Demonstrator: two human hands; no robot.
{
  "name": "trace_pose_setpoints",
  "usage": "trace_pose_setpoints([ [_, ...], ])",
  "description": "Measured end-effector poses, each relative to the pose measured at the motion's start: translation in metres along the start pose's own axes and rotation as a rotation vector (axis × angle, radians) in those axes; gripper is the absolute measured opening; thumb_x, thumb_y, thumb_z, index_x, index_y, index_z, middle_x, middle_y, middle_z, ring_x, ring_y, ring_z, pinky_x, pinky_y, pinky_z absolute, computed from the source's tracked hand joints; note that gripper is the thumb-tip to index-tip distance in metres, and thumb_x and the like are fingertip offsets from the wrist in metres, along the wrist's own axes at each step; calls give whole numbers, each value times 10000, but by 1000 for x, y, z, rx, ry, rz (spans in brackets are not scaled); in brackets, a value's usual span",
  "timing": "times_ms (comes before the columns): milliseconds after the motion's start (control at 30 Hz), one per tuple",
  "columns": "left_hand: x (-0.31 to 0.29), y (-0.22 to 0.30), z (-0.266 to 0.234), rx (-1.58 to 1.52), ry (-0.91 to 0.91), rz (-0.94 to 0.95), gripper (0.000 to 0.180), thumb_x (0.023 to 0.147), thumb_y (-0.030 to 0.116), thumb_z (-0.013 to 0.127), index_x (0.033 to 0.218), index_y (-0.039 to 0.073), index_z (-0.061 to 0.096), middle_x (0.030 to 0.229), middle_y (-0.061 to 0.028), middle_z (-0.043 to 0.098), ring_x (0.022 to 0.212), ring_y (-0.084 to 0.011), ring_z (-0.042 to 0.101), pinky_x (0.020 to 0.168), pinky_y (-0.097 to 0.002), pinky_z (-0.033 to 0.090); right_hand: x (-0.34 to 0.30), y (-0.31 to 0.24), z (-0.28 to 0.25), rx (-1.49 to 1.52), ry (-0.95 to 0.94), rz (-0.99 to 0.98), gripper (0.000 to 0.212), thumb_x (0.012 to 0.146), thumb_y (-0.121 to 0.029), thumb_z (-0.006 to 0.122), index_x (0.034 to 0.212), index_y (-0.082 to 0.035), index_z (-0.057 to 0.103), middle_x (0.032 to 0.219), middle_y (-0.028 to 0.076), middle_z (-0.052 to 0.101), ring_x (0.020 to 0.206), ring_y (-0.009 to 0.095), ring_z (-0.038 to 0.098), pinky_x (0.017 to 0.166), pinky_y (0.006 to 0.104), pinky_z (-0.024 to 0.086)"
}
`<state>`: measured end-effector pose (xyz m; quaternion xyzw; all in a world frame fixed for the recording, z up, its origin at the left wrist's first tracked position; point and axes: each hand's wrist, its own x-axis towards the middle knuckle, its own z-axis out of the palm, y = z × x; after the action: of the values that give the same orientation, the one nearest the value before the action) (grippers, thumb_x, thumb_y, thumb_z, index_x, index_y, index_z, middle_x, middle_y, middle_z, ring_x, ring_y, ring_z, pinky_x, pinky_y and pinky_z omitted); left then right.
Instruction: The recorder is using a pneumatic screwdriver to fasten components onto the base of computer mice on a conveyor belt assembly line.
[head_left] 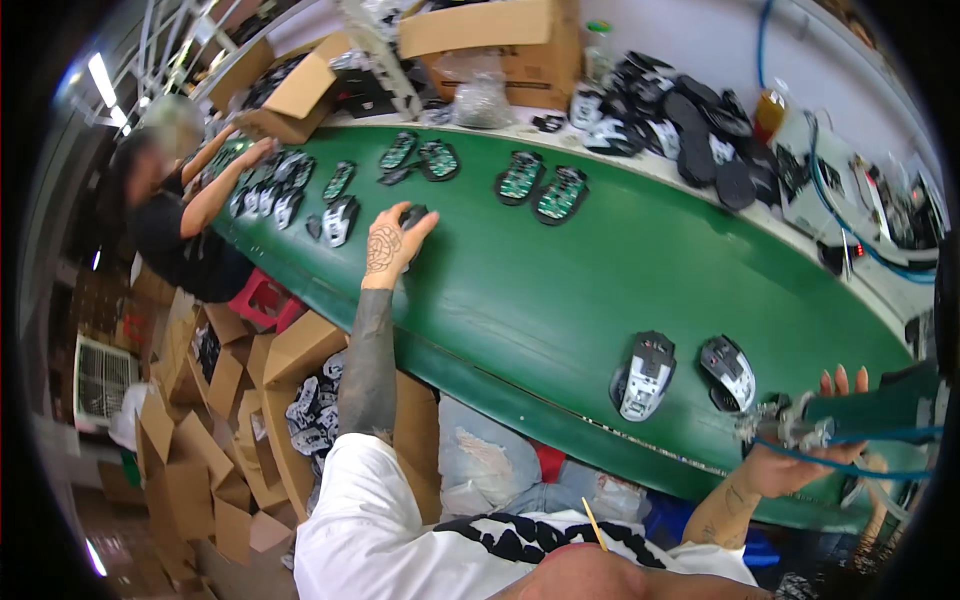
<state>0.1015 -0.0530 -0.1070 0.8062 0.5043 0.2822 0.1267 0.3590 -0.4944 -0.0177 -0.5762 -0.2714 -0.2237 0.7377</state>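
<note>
Over the far left part of the green bench, my left hand [398,242] is closed on a dark computer mouse part [411,216]; most of it hides under the fingers. My right hand [790,468] is at the right, behind a metal tool fitting [800,425] with blue air hoses. Its fingertips stick up past the fitting, whose body covers the palm and the rest of the fingers. Two half-built mice, one grey and white [645,375], one black and silver [728,374], lie left of that hand. Farther back sit two mouse bases with green circuit boards [521,178].
The long green bench [560,290] curves across the view. More mouse parts [340,220] lie at its far left, where a co-worker [170,210] reaches in. Black shells [690,120] are heaped on the back ledge. Cardboard boxes [210,450] stand on the floor at left.
</note>
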Motion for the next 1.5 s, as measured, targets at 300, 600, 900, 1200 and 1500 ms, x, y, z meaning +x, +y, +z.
trace_pose_setpoints([
  [300,30,191,135,110,-175,220,747,679,551,652,1193,26,522,1225,-196,482,1123,-360,452,941,-427,392,-5,17,12,-27,-131,-45,594,919,-469,393,1269,11,374,1236,227,472,969,243,574,789,306,511],
  [600,-5,165,114,37,-274,630,553,723,367,675,1198,120,537,1222,-143,517,1068,-334,517,927,-393,425,-10,15,15,70,-161,-87,700,842,-501,561,1291,-43,278,1261,262,423,1006,263,557,782,350,508],
  [900,-32,156,75,-63,-332,946,442,726,318,689,1134,174,599,1237,-67,508,1123,-282,485,945,-380,421,-14,20,12,62,-143,-44,737,818,-538,568,1291,-56,274,1234,242,448,1000,261,560,775,356,506],
  [1200,-28,145,68,-92,-470,991,417,756,325,668,1137,168,605,1273,-73,499,1162,-268,471,982,-375,394,-13,18,18,150,-182,-85,590,871,-453,524,1240,-21,366,1198,235,483,987,263,564,767,366,519],
  [1500,-44,150,32,-84,-564,1126,450,788,371,657,1153,116,587,1237,-136,526,1139,-291,503,959,-374,406,-12,34,-21,414,-8,464,701,931,-516,166,1245,54,427,1231,159,492,1062,229,513,870,355,447],
])
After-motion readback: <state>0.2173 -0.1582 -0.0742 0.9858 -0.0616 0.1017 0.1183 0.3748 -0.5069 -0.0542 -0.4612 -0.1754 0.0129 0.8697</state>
